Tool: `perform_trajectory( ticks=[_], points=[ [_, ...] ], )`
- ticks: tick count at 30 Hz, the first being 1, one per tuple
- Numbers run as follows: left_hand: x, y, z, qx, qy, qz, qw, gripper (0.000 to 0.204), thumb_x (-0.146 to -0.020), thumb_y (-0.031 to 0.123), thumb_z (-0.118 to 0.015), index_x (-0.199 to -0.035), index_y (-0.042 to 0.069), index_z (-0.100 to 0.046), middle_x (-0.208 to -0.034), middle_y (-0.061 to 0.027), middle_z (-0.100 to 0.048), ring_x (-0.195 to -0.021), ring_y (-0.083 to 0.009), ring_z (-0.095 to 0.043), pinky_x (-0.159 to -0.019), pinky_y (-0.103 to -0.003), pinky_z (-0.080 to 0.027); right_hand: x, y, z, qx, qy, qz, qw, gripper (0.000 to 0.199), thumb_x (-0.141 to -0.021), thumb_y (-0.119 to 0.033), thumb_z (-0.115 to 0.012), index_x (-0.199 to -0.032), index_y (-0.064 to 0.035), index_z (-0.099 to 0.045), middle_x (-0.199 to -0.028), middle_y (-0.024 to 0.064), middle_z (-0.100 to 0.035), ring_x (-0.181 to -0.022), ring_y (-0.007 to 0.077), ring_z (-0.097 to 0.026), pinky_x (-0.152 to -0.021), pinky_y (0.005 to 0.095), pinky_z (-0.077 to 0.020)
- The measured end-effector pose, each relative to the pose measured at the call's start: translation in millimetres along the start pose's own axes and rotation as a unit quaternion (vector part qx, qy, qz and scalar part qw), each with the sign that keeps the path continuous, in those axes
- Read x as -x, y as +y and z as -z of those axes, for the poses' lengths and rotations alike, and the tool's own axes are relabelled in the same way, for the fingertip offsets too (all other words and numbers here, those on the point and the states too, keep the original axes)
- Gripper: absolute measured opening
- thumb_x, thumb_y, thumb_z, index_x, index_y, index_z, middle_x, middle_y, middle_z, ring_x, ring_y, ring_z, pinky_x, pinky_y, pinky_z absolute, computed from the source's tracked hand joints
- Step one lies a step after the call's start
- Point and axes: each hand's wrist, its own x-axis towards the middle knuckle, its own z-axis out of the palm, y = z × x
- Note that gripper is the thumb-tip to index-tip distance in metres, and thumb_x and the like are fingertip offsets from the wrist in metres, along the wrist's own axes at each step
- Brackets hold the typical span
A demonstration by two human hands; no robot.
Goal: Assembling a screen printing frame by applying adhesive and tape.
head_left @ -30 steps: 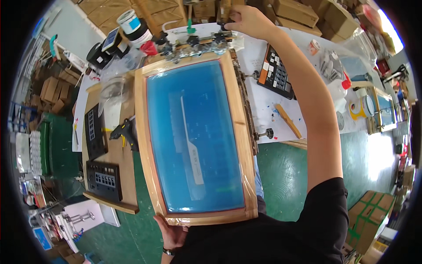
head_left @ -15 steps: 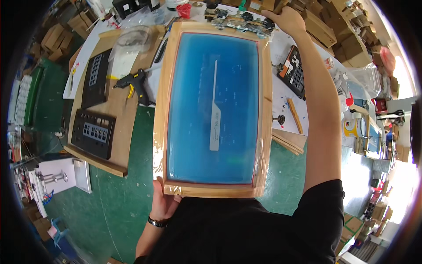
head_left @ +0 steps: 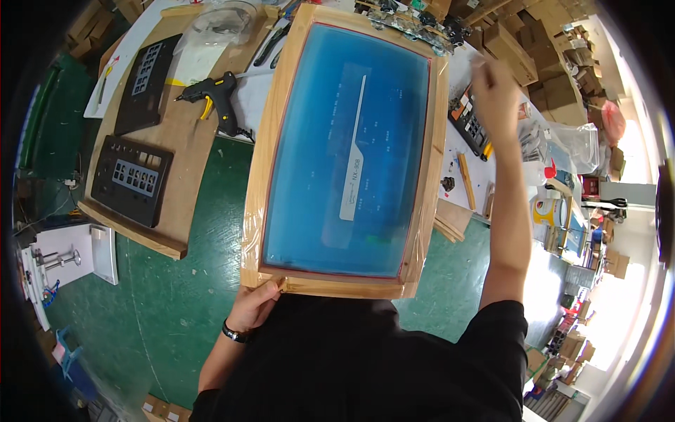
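1. Close against the person's dark shirt, the left hand (head_left: 254, 304) is clamped on the near bottom corner of the wooden screen-printing frame (head_left: 271, 151), thumb on top of the wood.
2. Above that hand, the frame with its blue mesh (head_left: 330, 162) stands tilted up toward the camera, its far edge over the bench (head_left: 186, 133); clear tape wraps its wooden rails.
3. Left of the left hand, farther out, a black panel with cut-outs (head_left: 132, 179) lies on the bench, with a black and yellow glue gun (head_left: 211, 98) beyond it.
4. Right of the frame's far corner, the right hand (head_left: 496, 91) is raised free of the frame, blurred; its fingers look loosely curled, holding nothing that I can make out.
5. Beyond the right hand, cardboard boxes (head_left: 534, 56) are stacked.
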Motion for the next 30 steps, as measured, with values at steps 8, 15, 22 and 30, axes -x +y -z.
perform_trajectory(
  ticks=[8, 15, 22, 30],
  points=[
    [0.4, 3.7, -4.0, 0.011, 0.028, 0.004, 1.0, 0.069, -0.09, -0.008, -0.074, -0.154, 0.008, -0.053, -0.127, -0.0109, -0.073, -0.101, -0.0217, -0.071, -0.104, -0.041, -0.052, 76.0, -53.1, -46.7, 0.123, -0.07, 0.242, 0.96, 0.028, -0.091, -0.007, -0.068, -0.116, -0.0096, -0.08, -0.107, 0.0066, -0.06, -0.096, 0.0266, -0.055, -0.091, 0.0401, -0.0483],
    [2.9, 4.9, -8.3, 0.009, 0.023, 0.004, 1.0, 0.07, -0.089, -0.009, -0.075, -0.154, 0.007, -0.053, -0.124, -0.0104, -0.073, -0.105, -0.0206, -0.07, -0.105, -0.04, -0.051, 64.2, -59.5, -37.3, 0.123, -0.146, 0.192, 0.963, 0.037, -0.09, -0.005, -0.064, -0.125, -0.0061, -0.077, -0.119, 0.0097, -0.065, -0.111, 0.0298, -0.06, -0.104, 0.0414, -0.0473],
    [0.4, 11.5, -22.8, -0.005, 0.049, 0.021, 0.999, 0.07, -0.089, -0.008, -0.074, -0.154, 0.006, -0.051, -0.122, -0.0107, -0.072, -0.101, -0.0189, -0.067, -0.1, -0.036, -0.051, 64.2, -68.7, -57.8, 0.084, -0.107, 0.256, 0.957, 0.041, -0.091, -0.014, -0.066, -0.129, -0.0017, -0.072, -0.141, 0.0134, -0.065, -0.128, 0.0324, -0.059, -0.109, 0.0463, -0.0441],
    [2.1, 9.6, -18.6, -0.014, 0.034, 0.013, 0.999, 0.069, -0.091, -0.005, -0.074, -0.155, 0.004, -0.049, -0.12, -0.0108, -0.071, -0.095, -0.0176, -0.063, -0.095, -0.034, -0.05, 104.8, -94.9, -37.8, 0.12, -0.178, 0.291, 0.932, 0.05, -0.09, -0.016, -0.067, -0.138, -0.0013, -0.066, -0.148, 0.0134, -0.063, -0.137, 0.0332, -0.058, -0.115, 0.0527, -0.0417]
  ],
)
